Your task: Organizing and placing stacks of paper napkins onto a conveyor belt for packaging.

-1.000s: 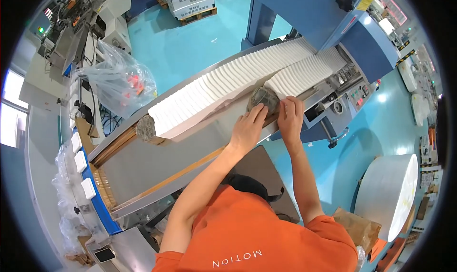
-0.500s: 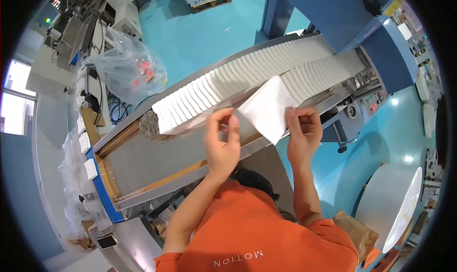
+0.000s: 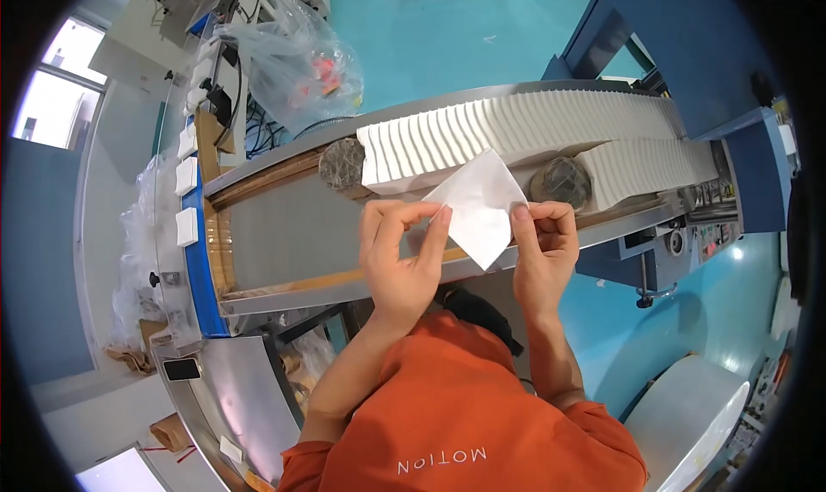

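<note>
Between my two hands hangs a white paper square (image 3: 482, 221), turned with one corner down. My left hand (image 3: 397, 259) pinches its left corner between thumb and fingertips. At the opposite corner, my right hand (image 3: 546, 259) holds on with thumb and bent fingers. Just beyond the paper, a long row of white paper pieces (image 3: 508, 122) stands packed on a metal trough (image 3: 275, 242). A shorter, nearer row (image 3: 645, 173) lies to the right. Round, film-wrapped blocks sit at the left ends of both rows: one block (image 3: 342, 165) at the far row, another block (image 3: 561, 184) at the near one.
A blue machine (image 3: 697, 53) stands at the trough's right end. Behind the trough's left part is a clear plastic bag (image 3: 297, 61) with red bits. Several small white stacks (image 3: 187, 175) line a blue strip at left. A phone (image 3: 182, 369) lies lower left; a large white roll (image 3: 688, 423) stands lower right.
My left hand, apart from the paper before, now grips its left corner. The view has turned, shifting the trough rightward in the picture. The near row's round block has come into sight.
</note>
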Available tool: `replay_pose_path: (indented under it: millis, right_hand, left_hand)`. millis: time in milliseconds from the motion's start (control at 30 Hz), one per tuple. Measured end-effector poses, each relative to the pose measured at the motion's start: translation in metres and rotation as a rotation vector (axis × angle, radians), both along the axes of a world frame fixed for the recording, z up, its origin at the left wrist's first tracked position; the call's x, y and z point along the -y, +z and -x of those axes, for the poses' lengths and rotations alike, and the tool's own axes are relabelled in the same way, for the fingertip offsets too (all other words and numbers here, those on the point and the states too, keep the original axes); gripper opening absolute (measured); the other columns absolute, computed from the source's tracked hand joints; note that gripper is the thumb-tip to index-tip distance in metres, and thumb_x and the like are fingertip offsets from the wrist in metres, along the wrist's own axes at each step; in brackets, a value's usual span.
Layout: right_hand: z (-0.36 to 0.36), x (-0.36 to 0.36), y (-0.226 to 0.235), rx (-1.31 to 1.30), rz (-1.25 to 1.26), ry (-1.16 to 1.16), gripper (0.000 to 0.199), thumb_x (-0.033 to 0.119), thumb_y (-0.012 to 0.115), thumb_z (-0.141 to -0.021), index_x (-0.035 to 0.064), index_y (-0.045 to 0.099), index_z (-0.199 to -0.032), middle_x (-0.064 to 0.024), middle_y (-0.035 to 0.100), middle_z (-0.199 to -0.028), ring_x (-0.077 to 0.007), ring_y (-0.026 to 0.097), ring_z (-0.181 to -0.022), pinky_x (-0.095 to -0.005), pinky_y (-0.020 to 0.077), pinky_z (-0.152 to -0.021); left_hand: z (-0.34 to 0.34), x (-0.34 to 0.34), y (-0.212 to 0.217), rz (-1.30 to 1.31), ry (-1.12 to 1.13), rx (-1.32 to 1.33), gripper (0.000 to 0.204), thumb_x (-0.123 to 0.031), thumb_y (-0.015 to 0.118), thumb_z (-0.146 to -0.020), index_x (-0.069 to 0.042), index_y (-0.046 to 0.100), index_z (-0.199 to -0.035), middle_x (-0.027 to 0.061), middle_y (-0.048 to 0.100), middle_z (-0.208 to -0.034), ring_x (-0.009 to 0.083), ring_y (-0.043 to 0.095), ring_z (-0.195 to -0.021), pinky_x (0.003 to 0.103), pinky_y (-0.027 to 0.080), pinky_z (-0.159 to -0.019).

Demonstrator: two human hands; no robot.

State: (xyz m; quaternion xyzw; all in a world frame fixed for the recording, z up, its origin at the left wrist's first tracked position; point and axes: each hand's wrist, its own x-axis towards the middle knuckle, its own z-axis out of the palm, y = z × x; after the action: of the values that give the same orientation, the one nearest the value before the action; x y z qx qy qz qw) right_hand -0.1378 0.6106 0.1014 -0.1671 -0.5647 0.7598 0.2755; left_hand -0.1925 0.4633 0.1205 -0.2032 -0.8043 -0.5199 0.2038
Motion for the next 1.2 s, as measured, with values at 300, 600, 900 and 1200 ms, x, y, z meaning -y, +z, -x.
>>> replay_pose_path:
  millis: [300, 600, 900, 1200]
  right_hand:
    - [0.012, 0.024, 0.077, -0.091, -1.173, 0.614, 0.049, 0.03, 0.081, -0.074, 0.0114, 0.059, -0.114, -0.0052, 0.062, -0.109, -0.0281, 0.053, -0.116, -0.0501, 0.024, -0.107]
    - [0.049, 0.023, 0.011, 0.483, -0.104, 1.046, 0.036, 0.021, 0.078, -0.082, -0.0003, 0.064, -0.108, -0.0035, 0.068, -0.088, -0.0086, 0.062, -0.082, -0.0253, 0.0482, -0.075]
    - [0.062, 0.074, -0.027, 0.537, -0.121, 0.795, 0.041, 0.017, 0.07, -0.089, 0.0001, 0.055, -0.124, -0.0035, 0.066, -0.086, -0.0088, 0.061, -0.071, -0.0259, 0.0508, -0.063]
    - [0.025, 0.096, -0.048, 0.202, 0.223, 0.911, 0.092, -0.012, 0.069, -0.077, 0.013, 0.022, -0.153, -0.0104, 0.04, -0.142, -0.0211, 0.046, -0.127, -0.0309, 0.048, -0.093]
  left_hand:
    - [0.005, 0.066, 0.014, 0.12, -0.508, 0.192, 0.021, 0.0, 0.064, -0.084, -0.003, 0.052, -0.102, 0.0092, 0.064, -0.088, 0.0279, 0.063, -0.084, 0.037, 0.048, -0.076]
    - [0.019, 0.158, -0.019, -0.34, -0.176, 0.841, 0.026, -0.016, 0.059, -0.098, -0.004, 0.046, -0.117, 0.0041, 0.063, -0.083, 0.003, 0.055, -0.067, 0.019, 0.042, -0.056]
    - [-0.006, 0.19, -0.036, -0.612, -0.385, 1.036, 0.088, -0.004, 0.068, -0.087, -0.016, 0.014, -0.156, 0.0136, 0.043, -0.143, 0.0208, 0.046, -0.128, 0.035, 0.037, -0.106]
    - [-0.01, 0.2, -0.062, -0.383, -0.324, 0.812, 0.088, -0.003, 0.071, -0.078, -0.006, 0.024, -0.152, 0.011, 0.03, -0.155, 0.0221, 0.028, -0.142, 0.036, 0.021, -0.116]
